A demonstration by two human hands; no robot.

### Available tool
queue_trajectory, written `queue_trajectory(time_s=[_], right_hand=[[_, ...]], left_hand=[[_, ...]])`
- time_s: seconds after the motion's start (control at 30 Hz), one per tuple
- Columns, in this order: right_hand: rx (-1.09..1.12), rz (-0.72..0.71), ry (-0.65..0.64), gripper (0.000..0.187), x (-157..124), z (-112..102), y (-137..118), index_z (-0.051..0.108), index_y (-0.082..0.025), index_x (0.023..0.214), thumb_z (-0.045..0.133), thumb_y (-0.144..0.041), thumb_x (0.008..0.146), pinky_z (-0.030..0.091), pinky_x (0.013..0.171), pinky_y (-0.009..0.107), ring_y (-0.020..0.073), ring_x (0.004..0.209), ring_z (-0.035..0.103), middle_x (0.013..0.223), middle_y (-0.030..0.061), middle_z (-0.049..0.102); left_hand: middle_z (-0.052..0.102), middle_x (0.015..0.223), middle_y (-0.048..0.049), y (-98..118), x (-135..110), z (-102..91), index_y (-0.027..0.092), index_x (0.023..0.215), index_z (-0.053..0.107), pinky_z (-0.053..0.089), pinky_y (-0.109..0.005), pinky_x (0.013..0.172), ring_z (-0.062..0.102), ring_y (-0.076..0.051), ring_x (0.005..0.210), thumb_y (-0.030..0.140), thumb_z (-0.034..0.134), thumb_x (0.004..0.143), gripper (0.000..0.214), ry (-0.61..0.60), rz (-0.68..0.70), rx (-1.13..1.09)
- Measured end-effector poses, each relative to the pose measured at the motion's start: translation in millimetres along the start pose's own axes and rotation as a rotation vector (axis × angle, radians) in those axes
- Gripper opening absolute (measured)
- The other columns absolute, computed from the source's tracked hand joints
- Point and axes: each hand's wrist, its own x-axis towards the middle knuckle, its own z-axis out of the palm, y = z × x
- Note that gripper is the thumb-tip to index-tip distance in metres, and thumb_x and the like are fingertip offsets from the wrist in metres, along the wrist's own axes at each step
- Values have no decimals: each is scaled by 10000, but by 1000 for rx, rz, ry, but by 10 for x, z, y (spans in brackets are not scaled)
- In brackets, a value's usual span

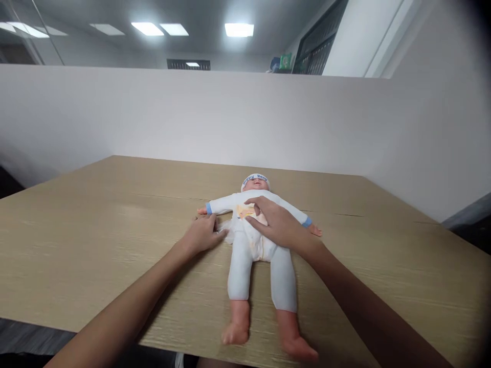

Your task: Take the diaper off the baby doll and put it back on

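Observation:
A baby doll point(241, 271) in a white suit with blue cuffs and a lettered white cap lies on its back, feet toward me. Around its hips is a white diaper point(261, 250) with an orange print on the front. At the doll's hip on the left, my left hand point(203, 232) rests low at the table, thumb and fingers on the diaper's thin side flap point(228, 231). My right hand point(278, 222) is over the diaper's front, thumb and fingers apart and curved. It covers part of the doll's belly and the diaper's far side.
The wooden table point(134, 230) extends to both sides of the doll, with its front edge close to me. Behind it stands a white wall point(230, 117) with a glass pane point(207, 36) above. Thin seams run across the tabletop.

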Motion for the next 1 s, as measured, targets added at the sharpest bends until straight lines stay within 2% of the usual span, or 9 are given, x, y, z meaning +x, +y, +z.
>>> queue_trajectory(time_s=[0.13, 0.23, 0.37, 0.43, 0.53, 0.63, 0.73, 0.87, 1.0], right_hand=[[-25, 111, -109, 391, 179, 65, 19, 662, -288, 1357, 644, -457, 1005, 498, 863, 376, 272, 999, 695, 1130, 53, 753], [-12, 154, -131, 435, 233, 98, 68, 674, -291, 1360, 688, -451, 955, 474, 790, 347, 253, 922, 679, 1034, 36, 738], [-15, 181, -145, 521, 253, 128, 119, 650, -292, 1415, 707, -444, 920, 453, 747, 338, 247, 874, 657, 969, 28, 708], [-8, 181, -150, 557, 253, 142, 146, 629, -298, 1449, 707, -461, 922, 451, 746, 338, 241, 855, 647, 946, 19, 689], [30, 183, -158, 623, 257, 152, 195, 599, -299, 1496, 729, -472, 912, 456, 750, 335, 229, 829, 638, 926, 5, 664], [101, 204, -184, 710, 270, 135, 232, 564, -284, 1540, 764, -494, 892, 470, 752, 331, 221, 821, 638, 936, 0, 661], [180, 221, -216, 786, 282, 99, 227, 537, -267, 1562, 793, -546, 874, 490, 792, 337, 227, 873, 660, 995, 14, 700], [249, 225, -192, 553, 291, 82, 180, 621, -266, 1455, 690, -517, 968, 496, 879, 360, 243, 973, 679, 1096, 41, 751], [267, 215, -145, 390, 303, 117, 202, 679, -282, 1381, 585, -376, 1014, 482, 891, 361, 228, 944, 657, 1061, 26, 746]], left_hand=[[726, 893, -120, -18, -10, -49, 240, 763, 565, 460, -484, 898, 665, -364, 964, 634, 640, 861, 413, -67, -51, -28], [658, 765, -51, -63, 13, -158, 240, 707, 585, 430, -395, 789, 608, -282, 807, 632, 721, 774, 421, -184, -120, -219], [503, 669, 11, -101, 45, -322, 228, 639, 495, 337, -313, 642, 457, -173, 651, 684, 630, 833, 513, -267, -161, -481], [455, 685, 25, -72, 75, -373, 221, 644, 465, 314, -300, 641, 404, -148, 657, 690, 607, 862, 537, -233, -129, -666], [457, 707, 28, 64, 173, -385, 209, 655, 483, 310, -293, 668, 389, -137, 695, 676, 713, 812, 544, -161, -101, -951], [517, 724, 17, 281, 327, -340, 197, 668, 543, 318, -295, 675, 413, -137, 709, 680, 786, 742, 546, -144, -155, -1024], [600, 778, -6, 503, 470, -269, 177, 734, 650, 344, -303, 697, 460, -145, 729, 685, 788, 751, 527, -204, -148, -1028], [584, 773, 4, 676, 552, -131, 182, 825, 682, 358, -301, 695, 472, -146, 718, 701, 683, 867, 521, -188, -109, -1092], [586, 854, -1, 626, 507, 71, 193, 980, 647, 393, -281, 671, 478, -126, 684, 693, 590, 955, 504, 27, -74, -1192]])
